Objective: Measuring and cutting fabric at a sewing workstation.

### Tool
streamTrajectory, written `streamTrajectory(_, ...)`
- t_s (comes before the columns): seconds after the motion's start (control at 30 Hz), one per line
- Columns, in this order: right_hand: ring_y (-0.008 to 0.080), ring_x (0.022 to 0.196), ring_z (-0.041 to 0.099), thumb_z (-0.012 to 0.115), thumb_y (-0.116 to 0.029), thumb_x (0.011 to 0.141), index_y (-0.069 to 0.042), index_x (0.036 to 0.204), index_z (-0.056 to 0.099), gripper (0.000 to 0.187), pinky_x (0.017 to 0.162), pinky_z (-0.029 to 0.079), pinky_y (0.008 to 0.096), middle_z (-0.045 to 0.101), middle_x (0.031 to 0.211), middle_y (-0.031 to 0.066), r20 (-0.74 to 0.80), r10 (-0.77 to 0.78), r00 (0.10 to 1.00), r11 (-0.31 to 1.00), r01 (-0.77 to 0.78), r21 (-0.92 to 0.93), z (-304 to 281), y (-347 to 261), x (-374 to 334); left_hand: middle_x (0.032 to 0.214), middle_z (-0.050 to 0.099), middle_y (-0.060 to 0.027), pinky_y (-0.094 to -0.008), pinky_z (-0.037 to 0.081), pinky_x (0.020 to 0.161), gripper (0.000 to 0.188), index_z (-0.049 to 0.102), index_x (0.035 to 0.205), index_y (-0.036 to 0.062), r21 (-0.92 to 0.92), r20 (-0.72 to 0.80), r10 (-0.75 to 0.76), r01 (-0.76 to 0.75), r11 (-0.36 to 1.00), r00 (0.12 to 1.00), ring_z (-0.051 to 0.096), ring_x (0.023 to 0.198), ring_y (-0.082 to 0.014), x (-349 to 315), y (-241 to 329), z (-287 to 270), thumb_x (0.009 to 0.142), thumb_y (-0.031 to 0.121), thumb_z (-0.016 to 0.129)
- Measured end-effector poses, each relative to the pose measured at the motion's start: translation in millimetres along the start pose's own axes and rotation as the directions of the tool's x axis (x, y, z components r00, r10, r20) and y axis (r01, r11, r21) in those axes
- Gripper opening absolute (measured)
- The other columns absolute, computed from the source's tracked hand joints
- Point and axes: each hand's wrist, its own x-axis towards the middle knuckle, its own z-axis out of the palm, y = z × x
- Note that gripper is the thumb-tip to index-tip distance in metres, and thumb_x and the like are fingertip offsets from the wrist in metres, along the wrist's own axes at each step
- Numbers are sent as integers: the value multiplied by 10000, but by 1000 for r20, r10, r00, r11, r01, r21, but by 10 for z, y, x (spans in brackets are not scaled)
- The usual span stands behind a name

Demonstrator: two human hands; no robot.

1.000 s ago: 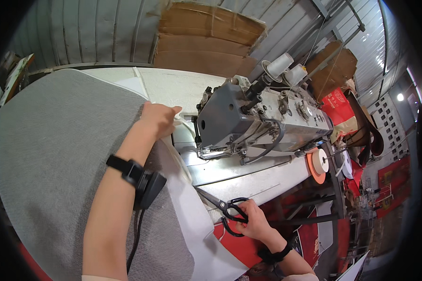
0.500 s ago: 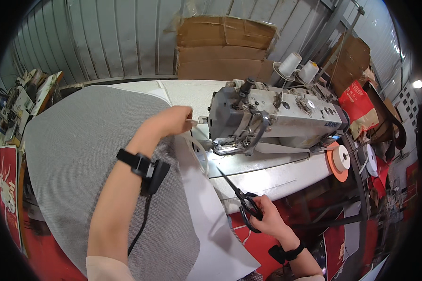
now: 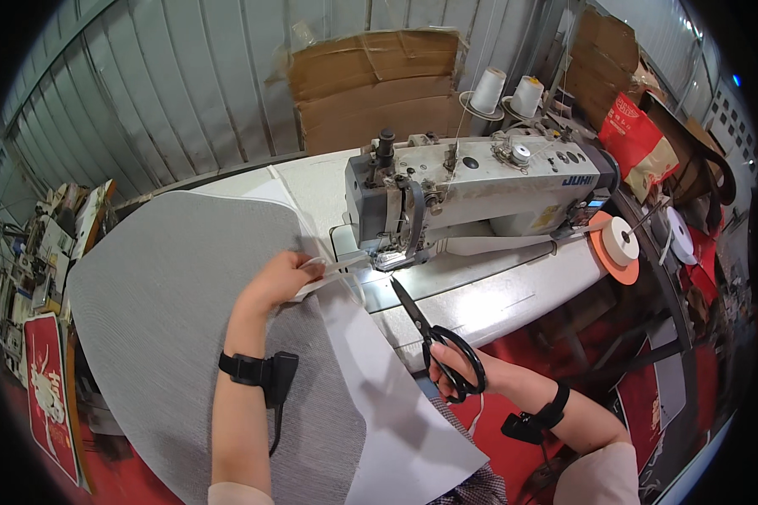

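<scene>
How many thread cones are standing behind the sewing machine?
2: two white thread cones side by side behind the sewing machine, left cone, right cone. Others may be hidden.

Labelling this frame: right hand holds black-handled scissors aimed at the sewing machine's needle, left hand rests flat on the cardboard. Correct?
Not quite. In the head view the left hand pinches white strip at the edge of the grey fabric, not cardboard. The right hand does hold the black-handled scissors, aimed at the sewing machine.

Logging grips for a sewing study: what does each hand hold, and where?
Right hand: black scissors, by the handle loops. Left hand: white strip's end.
</scene>
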Motion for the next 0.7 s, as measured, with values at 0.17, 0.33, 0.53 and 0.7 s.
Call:
streamTrajectory(0.17,130,585,556,251,-743,827,-33,820,509,756,490,454,259,549,686,64,5,91,996,995,-91,35,54,-154,264,732,627,-64,-270,429,637,382,650,931,-32,-315,115,-122,153,937,986,543,653,-130,116,-191,-18,879,340,577)
streamTrajectory(0.33,127,545,539,262,-778,795,-52,810,492,762,471,448,257,556,714,63,82,137,987,988,-142,59,31,-346,471,734,627,-55,-257,420,598,368,655,932,-21,-366,141,-103,148,919,985,534,623,-110,107,-187,-38,854,335,612)
streamTrajectory(0.53,125,487,503,271,-803,768,-53,797,469,776,420,426,267,493,649,33,-22,263,965,957,-257,134,67,-470,758,719,626,-34,-242,423,559,285,645,891,-14,-383,157,-48,106,918,986,530,583,-98,91,-192,-26,826,263,628)
streamTrajectory(0.7,93,348,377,293,-787,781,-100,694,379,698,323,315,229,371,489,-24,2,146,989,971,-144,190,72,-442,901,721,629,-37,-222,436,586,337,649,895,-5,-401,143,-7,65,914,990,552,625,-92,112,-307,-24,820,323,645)
